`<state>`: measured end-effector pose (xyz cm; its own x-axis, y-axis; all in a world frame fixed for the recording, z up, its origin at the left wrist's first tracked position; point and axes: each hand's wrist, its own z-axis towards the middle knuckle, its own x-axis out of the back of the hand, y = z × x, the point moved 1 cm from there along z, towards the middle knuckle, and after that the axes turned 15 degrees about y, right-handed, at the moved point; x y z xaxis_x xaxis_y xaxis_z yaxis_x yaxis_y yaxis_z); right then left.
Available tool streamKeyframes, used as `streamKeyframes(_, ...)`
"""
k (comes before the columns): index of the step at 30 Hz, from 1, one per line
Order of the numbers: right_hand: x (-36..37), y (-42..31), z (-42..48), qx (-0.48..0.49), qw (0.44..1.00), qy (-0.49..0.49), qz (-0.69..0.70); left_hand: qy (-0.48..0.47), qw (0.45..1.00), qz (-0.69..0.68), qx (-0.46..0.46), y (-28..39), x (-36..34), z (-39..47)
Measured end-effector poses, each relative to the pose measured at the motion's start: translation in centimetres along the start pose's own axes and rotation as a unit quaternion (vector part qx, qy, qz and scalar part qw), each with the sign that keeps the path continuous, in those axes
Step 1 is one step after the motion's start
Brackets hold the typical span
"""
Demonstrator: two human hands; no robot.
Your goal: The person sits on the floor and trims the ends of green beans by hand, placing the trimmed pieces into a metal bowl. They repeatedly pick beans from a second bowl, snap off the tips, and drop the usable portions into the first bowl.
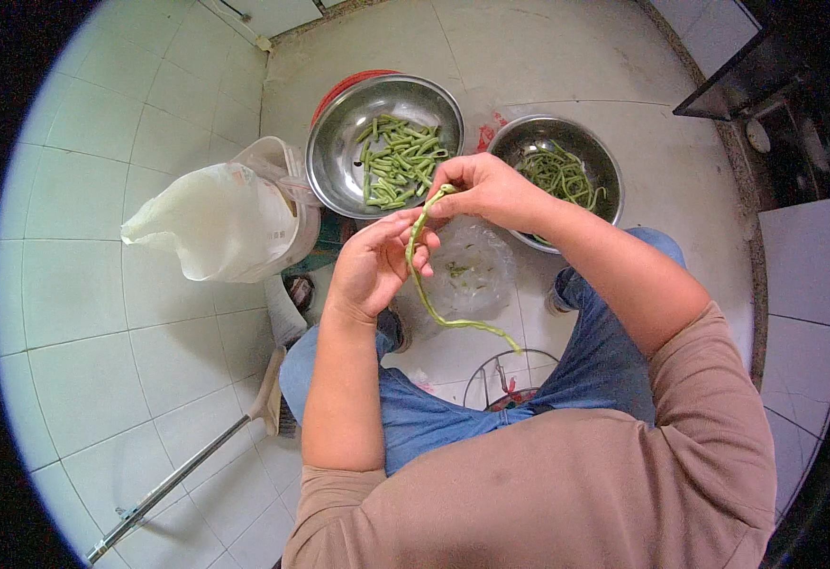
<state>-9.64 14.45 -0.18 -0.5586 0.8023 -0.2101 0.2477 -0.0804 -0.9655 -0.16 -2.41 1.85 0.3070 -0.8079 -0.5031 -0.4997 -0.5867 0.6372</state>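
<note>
A long green bean (427, 302) hangs from my two hands, its thin lower end dangling over the floor. My right hand (482, 188) pinches the bean's top end between thumb and fingers. Just below, my left hand (379, 259) steadies the bean's upper part with its fingers curled about it. Beyond my hands, a large steel bowl (336, 160) holds many short cut bean pieces (400, 156). A second steel bowl (610, 163), partly behind my right forearm, contains long whole beans (560, 171). Under my hands lies a clear plastic bag (489, 263) with small green scraps on it.
A white bucket (308, 235) with a pale plastic bag (216, 220) stands by the tiled wall at left. Below it a broom (194, 462) leans. A round metal frame (482, 380) is between my legs. Dark-fronted equipment (777, 135) lines the right side.
</note>
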Motion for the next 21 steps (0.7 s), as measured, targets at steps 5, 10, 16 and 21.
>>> streamKeyframes(5, 0.6, -0.4, 0.0, 0.007, 0.999, 0.021, -0.047, -0.013, 0.998, 0.064, -0.005, -0.2, 0.3, 0.3)
streamKeyframes(10, 0.4, -1.1, -0.3, -0.014, 0.993, -0.016, -0.120, -0.018, 0.992, 0.123, 0.000, -0.4, 0.5, 0.3)
streamKeyframes(16, 0.5, -2.0, -0.5, -0.036, 0.968, -0.052, -0.244, 0.051, 0.966, 0.250, -0.041, -0.7, -0.1, 0.3)
streamKeyframes(21, 0.4, -3.9, -1.2, 0.021, 0.940, -0.094, -0.327, 0.089, 0.925, 0.358, -0.088, -0.6, -1.1, -0.2)
